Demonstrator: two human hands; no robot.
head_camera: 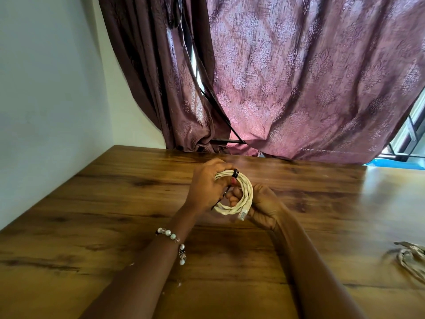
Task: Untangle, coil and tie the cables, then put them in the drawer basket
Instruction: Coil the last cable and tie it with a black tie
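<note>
A cream-white cable (244,186) is wound into a small round coil, held above the wooden table (115,203). A black tie (235,173) wraps the coil's top strands, and its thin black tail hangs down past my left palm. My left hand (205,184) grips the coil's upper left side with curled fingers. My right hand (257,203) holds the coil's lower right from underneath. A clear plug (243,214) sticks out at the coil's bottom right.
Another pale tangled cable (411,259) lies at the table's right edge. A purple patterned curtain (299,77) hangs behind the table's far edge. A white wall (46,88) borders the left side. No basket or drawer is in view.
</note>
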